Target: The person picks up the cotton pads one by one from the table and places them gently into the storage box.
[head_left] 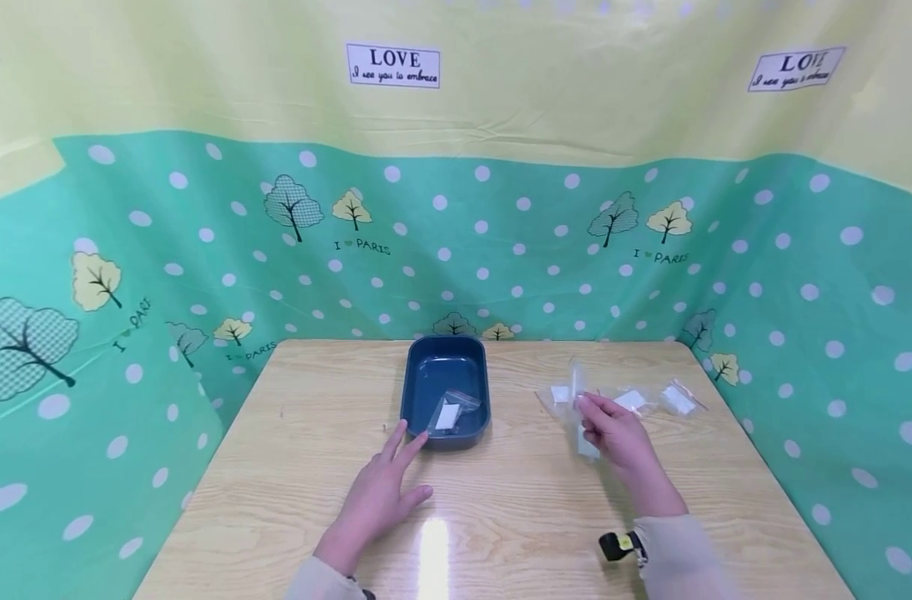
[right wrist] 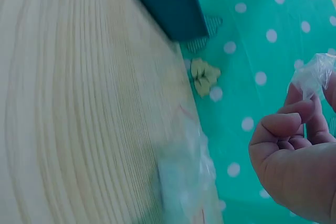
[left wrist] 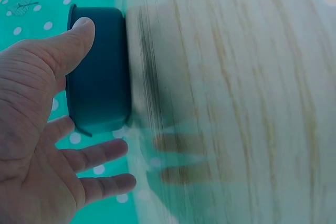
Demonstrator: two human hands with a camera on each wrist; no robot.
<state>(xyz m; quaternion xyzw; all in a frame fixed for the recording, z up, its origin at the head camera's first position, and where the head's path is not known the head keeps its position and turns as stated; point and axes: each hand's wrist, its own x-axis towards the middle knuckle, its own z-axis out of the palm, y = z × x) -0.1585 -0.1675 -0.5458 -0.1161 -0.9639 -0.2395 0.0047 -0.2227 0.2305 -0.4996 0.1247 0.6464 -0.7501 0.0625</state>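
Note:
My right hand [head_left: 617, 433] pinches a clear plastic bag [head_left: 577, 379] above the table's right side. A white piece [head_left: 587, 443] shows just below those fingers, seemingly inside that bag. In the right wrist view, the crumpled clear film [right wrist: 315, 74] sticks out from the fingertips of the right hand [right wrist: 294, 156]. My left hand [head_left: 377, 496] has its fingers spread at the near left corner of a dark blue tray [head_left: 408, 379]; its fingertips are at or touching the rim. Inside the tray lies a small zip bag with a white piece [head_left: 448, 416].
Several more clear bags with white pieces, such as one [head_left: 630, 402] and another [head_left: 679, 399], lie right of the tray. A bag [right wrist: 184, 177] is blurred in the right wrist view. Polka-dot cloth [head_left: 501, 250] encloses the wooden table [head_left: 298, 467] at the back and sides.

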